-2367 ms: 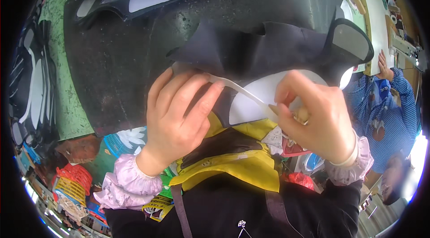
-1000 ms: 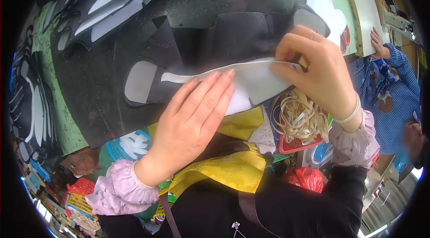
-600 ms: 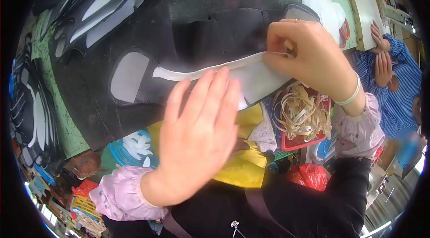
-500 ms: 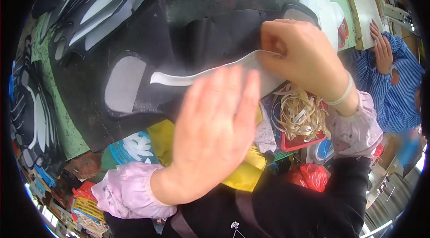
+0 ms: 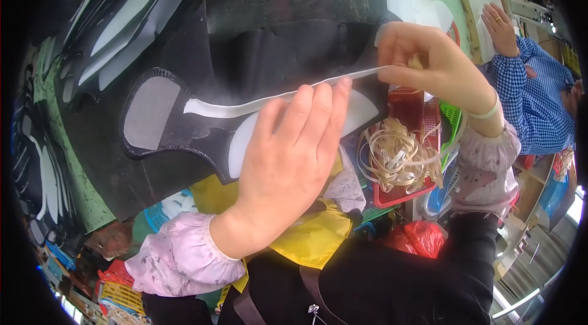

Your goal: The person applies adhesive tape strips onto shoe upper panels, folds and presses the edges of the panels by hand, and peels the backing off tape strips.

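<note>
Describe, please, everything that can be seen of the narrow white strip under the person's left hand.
The narrow white strip looks smooth, thin and flexible, like tape; its exact material cannot be told. Its blunt left end lies on the black cut piece, just right of the grey patch. From there it curves gently along that piece's far edge, under the fingertips of the left hand, then slants up, looking straight, into the right hand's pinch, which hides its continuation.

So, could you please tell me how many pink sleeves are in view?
2: the left sleeve, at the wrist of the left hand lying over the white strip; the right sleeve, below the right hand pinching that strip. I see no others.
</note>
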The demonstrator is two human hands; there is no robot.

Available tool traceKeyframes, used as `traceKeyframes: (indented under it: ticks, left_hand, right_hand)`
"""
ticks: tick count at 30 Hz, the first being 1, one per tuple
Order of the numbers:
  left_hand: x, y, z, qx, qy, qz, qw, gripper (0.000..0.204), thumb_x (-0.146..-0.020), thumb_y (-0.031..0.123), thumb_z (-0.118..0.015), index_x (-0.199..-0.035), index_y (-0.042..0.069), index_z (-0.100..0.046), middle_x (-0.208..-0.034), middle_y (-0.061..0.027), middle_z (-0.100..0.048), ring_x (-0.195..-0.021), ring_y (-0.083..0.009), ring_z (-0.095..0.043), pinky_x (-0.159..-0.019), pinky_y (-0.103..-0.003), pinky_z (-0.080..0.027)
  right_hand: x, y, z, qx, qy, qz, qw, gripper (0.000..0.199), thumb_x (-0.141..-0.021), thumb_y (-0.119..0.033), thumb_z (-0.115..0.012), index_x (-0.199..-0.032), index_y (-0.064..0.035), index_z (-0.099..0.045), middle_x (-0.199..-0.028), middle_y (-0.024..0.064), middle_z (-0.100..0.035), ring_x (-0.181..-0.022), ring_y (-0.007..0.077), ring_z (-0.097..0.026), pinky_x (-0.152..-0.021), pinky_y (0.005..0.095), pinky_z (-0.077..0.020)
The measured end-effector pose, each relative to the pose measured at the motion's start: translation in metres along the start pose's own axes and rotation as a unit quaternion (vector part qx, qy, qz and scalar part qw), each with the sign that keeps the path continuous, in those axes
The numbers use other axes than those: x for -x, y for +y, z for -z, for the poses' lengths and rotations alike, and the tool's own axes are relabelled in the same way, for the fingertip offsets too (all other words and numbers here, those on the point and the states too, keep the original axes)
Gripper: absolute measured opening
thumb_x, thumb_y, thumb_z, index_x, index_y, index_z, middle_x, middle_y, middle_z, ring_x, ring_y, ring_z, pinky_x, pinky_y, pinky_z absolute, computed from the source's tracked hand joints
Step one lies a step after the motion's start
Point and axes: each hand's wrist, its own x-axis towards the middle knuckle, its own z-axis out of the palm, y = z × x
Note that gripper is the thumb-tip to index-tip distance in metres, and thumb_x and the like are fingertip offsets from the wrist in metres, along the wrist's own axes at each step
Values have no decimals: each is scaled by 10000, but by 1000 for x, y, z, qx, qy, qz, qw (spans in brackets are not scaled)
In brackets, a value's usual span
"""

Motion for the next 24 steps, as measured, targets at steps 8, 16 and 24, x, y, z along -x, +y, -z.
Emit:
traceKeyframes:
  ticks: [8,16,24]
  left_hand:
    - [-8,0,-2,-29,-14,-3,999,742,-698,137,-781,-1398,-4,-578,-1321,-122,-566,-1210,-294,-534,-993,-435,-433]
    - [4,0,-11,-19,37,-13,999,597,-711,65,-743,-1285,-27,-609,-1352,-164,-602,-1269,-313,-567,-1037,-465,-463]
    - [0,3,-4,16,37,6,999,654,-715,60,-731,-1351,-22,-601,-1335,-145,-594,-1247,-307,-556,-1024,-455,-451]
  right_hand:
    - [-3,6,15,-68,-45,-40,996,124,-931,-108,-725,-971,-15,-653,-843,-37,-641,-771,20,-575,-665,197,-438]
    - [11,-22,-4,-67,-127,53,988,137,-915,-126,-740,-941,-8,-673,-722,-3,-641,-591,29,-538,-530,221,-397]
    - [10,-5,4,78,61,13,995,152,-892,-152,-716,-905,-3,-690,-630,52,-631,-561,104,-566,-534,283,-431]
